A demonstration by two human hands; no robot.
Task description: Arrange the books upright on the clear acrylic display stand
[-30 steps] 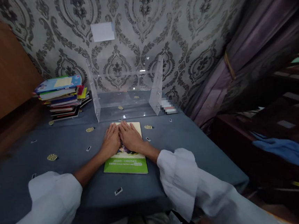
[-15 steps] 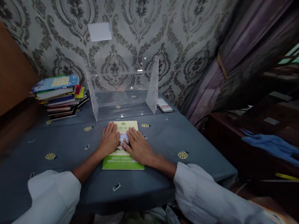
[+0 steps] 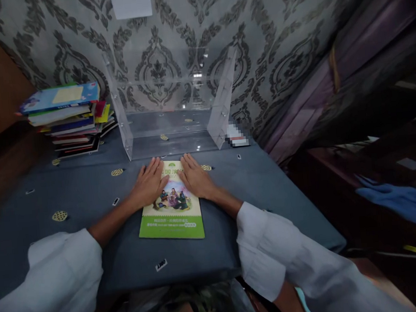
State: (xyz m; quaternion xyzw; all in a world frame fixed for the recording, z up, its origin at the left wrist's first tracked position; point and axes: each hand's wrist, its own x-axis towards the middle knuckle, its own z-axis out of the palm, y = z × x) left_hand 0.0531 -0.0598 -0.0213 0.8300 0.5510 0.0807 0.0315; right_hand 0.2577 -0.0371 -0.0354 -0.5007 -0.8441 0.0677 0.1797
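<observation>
A thin book (image 3: 175,222) with a green and cream cover and a picture of several figures lies flat on the table in front of me. My left hand (image 3: 149,183) rests palm down over its upper left edge, fingers stretched out. On the upper right edge lies my right hand (image 3: 197,177), likewise flat with its fingers extended. Both thumbs point inward over the cover, and part of the title is covered. Just beyond the book stands a clear plastic rack (image 3: 170,144) with transparent shelves and side panels.
A pile of books (image 3: 70,119) stands at the back left of the dark blue tablecloth (image 3: 122,260). Right of the rack is a small blurred item (image 3: 238,135). A purple curtain (image 3: 298,104) hangs at the right, and a blue cloth (image 3: 397,202) lies beyond the table.
My hands have slid apart toward the book's upper side edges, uncovering more of the cover picture. The view has tilted down and come closer.
</observation>
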